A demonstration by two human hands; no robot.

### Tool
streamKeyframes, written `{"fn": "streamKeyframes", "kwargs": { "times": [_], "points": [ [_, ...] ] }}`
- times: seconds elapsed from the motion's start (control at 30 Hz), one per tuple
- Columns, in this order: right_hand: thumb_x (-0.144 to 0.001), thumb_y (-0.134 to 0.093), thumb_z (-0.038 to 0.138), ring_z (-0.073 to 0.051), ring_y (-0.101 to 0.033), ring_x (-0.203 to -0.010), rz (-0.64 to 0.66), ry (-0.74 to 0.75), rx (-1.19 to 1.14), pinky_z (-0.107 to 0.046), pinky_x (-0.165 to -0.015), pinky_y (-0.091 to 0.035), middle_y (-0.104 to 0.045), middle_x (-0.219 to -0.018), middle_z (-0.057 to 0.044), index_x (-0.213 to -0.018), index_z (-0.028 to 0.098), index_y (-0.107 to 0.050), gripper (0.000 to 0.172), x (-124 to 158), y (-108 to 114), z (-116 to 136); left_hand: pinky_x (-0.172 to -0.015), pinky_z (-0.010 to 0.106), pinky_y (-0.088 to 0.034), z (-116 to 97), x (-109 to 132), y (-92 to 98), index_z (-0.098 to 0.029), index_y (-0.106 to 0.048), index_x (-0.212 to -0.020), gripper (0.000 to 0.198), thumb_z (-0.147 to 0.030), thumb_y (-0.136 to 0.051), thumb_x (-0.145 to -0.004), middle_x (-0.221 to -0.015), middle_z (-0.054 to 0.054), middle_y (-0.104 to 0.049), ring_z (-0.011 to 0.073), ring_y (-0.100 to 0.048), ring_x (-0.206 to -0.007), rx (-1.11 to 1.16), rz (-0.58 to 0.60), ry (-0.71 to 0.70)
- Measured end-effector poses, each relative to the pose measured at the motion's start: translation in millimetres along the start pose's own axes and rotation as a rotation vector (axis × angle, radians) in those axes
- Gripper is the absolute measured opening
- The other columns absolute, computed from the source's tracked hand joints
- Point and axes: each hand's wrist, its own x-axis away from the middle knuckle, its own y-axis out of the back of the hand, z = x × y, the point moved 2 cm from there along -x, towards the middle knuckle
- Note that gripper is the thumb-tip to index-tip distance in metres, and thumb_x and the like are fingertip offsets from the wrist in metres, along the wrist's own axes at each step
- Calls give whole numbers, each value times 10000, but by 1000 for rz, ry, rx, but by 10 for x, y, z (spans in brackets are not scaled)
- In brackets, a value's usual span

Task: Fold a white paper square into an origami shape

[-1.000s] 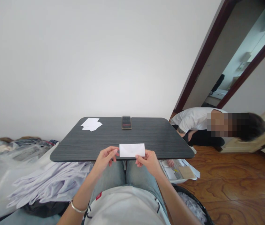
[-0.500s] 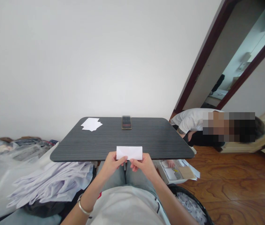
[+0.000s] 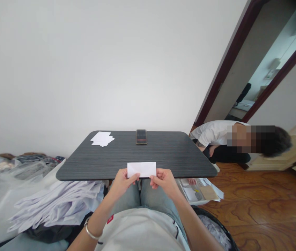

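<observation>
My left hand [image 3: 121, 183] and right hand [image 3: 165, 182] pinched the paper slip [image 3: 141, 169] tightly; any slackened finger could have dropped it.

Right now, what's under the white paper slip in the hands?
The white rectangular paper slip, pinched by the left hand and right hand, is held over the near edge of the dark grey striped tabletop, with light-blue jeans below. The tabletop directly beneath it is covered.
</observation>
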Motion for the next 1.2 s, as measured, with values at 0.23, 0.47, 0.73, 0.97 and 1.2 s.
{"fn": "streamKeyframes", "kwargs": {
  "times": [0.23,0.47,0.73,0.97,1.2],
  "points": [
    [-648,-659,308,-85,-525,-373,-36,5,-2,-194,-401,-433,-614,-470,8,-595,137,-571,199,-6,130,37,-364,179,-227,28,-14,43,-106,-558,-588,335,-425,-592,-685,-429,-38,-472,44,-330,-351,5,-34,4],
    [-689,-633,364,-85,-539,-395,-46,8,-45,-182,-402,-434,-620,-508,4,-643,140,-573,236,-13,162,50,-362,179,-241,-29,1,60,-109,-564,-581,342,-438,-601,-667,-430,-32,-487,52,-344,-357,23,-92,24],
    [-711,-592,457,-88,-532,-398,8,38,19,-187,-399,-437,-610,-518,-6,-649,138,-586,325,-12,-4,-12,-369,178,-290,20,6,-42,-108,-588,-615,312,-411,-598,-685,-525,7,-559,77,-411,-419,-7,74,-13],
    [-700,-601,472,-88,-513,-384,-71,63,8,-190,-391,-426,-600,-494,-7,-612,136,-586,348,-25,42,-8,-362,161,-287,5,4,38,-113,-584,-651,294,-401,-579,-707,-552,1,-550,73,-422,-441,11,54,-37],
    [-684,-616,484,-90,-508,-380,-153,69,-5,-194,-386,-426,-601,-496,-11,-637,138,-596,349,-27,134,47,-356,152,-294,-23,-25,182,-137,-523,-640,279,-403,-590,-694,-565,-3,-554,62,-423,-426,100,-55,-21]
  ]
}}
